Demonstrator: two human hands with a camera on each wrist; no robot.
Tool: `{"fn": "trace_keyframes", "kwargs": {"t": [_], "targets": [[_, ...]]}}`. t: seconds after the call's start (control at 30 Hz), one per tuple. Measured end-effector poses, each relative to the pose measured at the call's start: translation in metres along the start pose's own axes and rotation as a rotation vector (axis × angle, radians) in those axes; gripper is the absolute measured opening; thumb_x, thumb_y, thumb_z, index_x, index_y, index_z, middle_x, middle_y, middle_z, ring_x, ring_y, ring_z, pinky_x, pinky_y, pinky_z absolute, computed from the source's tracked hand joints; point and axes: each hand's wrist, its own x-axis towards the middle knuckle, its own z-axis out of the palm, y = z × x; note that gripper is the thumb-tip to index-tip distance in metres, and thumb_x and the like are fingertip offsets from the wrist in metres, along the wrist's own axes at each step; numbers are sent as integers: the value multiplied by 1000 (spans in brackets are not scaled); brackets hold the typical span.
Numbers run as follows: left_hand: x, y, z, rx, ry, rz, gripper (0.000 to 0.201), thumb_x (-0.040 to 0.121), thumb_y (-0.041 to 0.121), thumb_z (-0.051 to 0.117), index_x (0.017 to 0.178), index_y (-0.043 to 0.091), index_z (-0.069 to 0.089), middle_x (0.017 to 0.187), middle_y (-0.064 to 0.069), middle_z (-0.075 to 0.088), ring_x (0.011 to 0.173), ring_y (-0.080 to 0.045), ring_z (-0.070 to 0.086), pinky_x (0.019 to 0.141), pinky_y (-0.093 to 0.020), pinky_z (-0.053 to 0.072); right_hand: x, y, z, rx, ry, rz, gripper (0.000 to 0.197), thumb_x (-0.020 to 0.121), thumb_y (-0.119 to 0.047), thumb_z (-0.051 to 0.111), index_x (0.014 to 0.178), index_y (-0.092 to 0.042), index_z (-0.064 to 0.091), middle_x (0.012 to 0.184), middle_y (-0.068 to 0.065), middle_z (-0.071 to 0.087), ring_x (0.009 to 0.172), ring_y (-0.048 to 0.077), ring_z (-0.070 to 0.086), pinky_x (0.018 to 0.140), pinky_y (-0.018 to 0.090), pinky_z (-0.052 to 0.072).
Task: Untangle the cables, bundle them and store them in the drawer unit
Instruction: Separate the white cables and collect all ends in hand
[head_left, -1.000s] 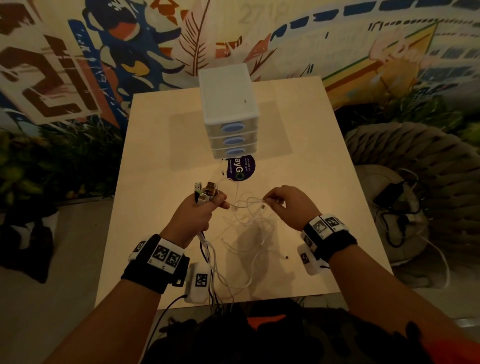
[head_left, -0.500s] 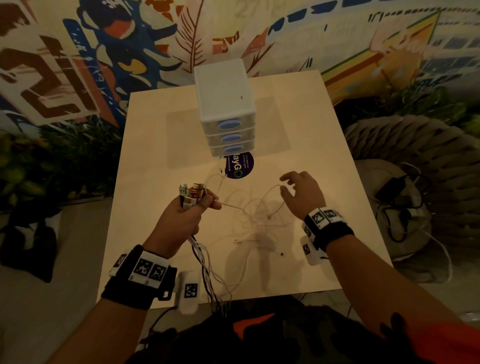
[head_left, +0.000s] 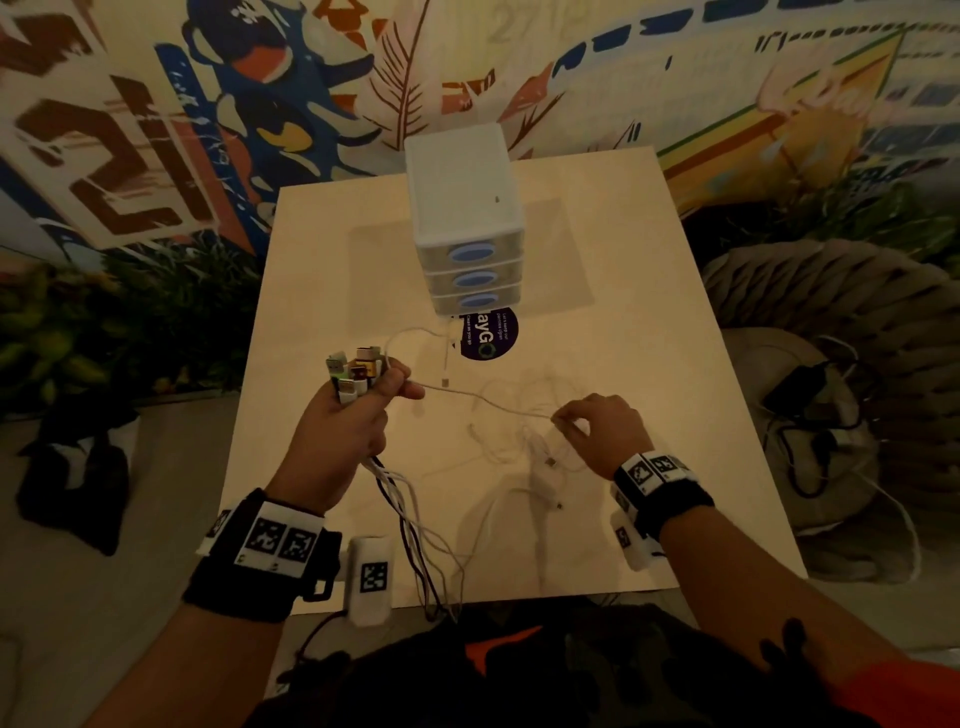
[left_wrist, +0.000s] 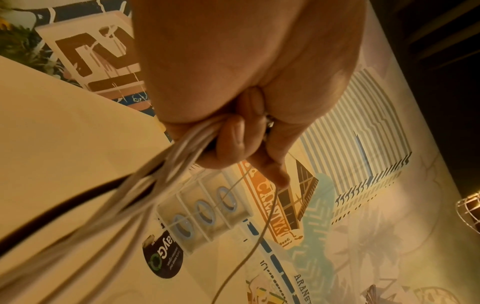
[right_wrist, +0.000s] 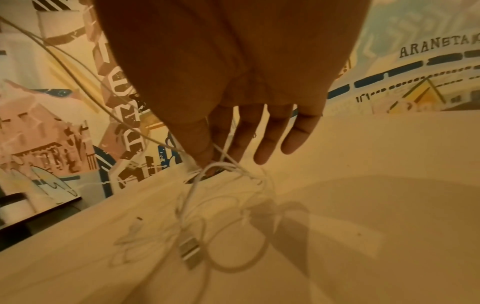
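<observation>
The right hand (head_left: 605, 431), open and raised a moment earlier, now pinches a thin white cable (head_left: 483, 402) between thumb and forefinger at frame centre-right, other fingers spread. The left hand (head_left: 353, 415) still grips the bundled cable plugs (head_left: 356, 371). The white three-drawer plastic unit (head_left: 467, 228) stands closed, upper centre on the pale wooden desk (head_left: 322, 291).

Lounge or café corner: wall mural (head_left: 260, 104), wooden table (head_left: 322, 270), woven seat (head_left: 831, 322).

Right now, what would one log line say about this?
stage: untangling | left hand: grips bunch of cable plugs | right hand: pinches white cable | drawer unit: drawers closed
</observation>
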Motion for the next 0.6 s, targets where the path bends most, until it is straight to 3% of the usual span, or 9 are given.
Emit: {"fn": "trace_keyframes", "kwargs": {"t": [0.1, 0.2, 0.3, 0.4, 0.47, 0.6], "targets": [[-1, 4, -6, -61, 46, 26, 11, 103, 16, 53, 101, 13, 64, 90, -6, 73, 41, -7, 22, 46, -29, 16, 3, 9, -10, 122, 112, -21, 48, 93, -65, 43, 104, -33, 78, 106, 0, 73, 98, 25, 65, 84, 42, 54], [-1, 6, -9, -94, 93, 33, 10, 102, 19, 55, 99, 14, 63, 85, -4, 72, 40, -7, 23, 43, -24, 20, 8, 11, -23, 304, 77, 17, 38, 103, -48, 46, 117, -27, 75, 111, 1, 70, 101, 19, 65, 91, 35, 51], [0, 8, -8, -116, 126, 38, 12, 103, 17, 54, 96, 15, 63, 82, -3, 71, 38, -6, 23, 41, -22, 21, 12, 19, -25, 436, 45, 138, 31, 103, -39, 49, 113, -24, 74, 106, -2, 73, 96, 16, 68, 91, 36, 53], [-2, 12, -8, -120, 144, 62, 15, 104, 17, 53, 93, 15, 63, 81, -3, 71, 38, -7, 24, 42, -23, 20, 14, 39, -18, 605, 75, 280, 17, 100, -32, 57, 96, -26, 73, 94, 0, 74, 81, 15, 73, 83, 42, 59], [-3, 14, -8, -122, 165, 78, 17, 105, 17, 53, 91, 16, 62, 80, -3, 71, 38, -8, 23, 45, -26, 18, 13, 51, -15, 694, 84, 362, 15, 101, -25, 58, 91, -26, 69, 96, 9, 75, 76, 19, 73, 77, 41, 60], [-3, 16, -11, -134, 194, 96, 19, 105, 17, 52, 89, 17, 63, 79, -2, 70, 38, -8, 22, 49, -31, 15, 8, 61, -23, 815, 167, 372, 16, 101, -25, 59, 102, -13, 70, 98, 20, 73, 68, 20, 70, 64, 32, 57]]}}
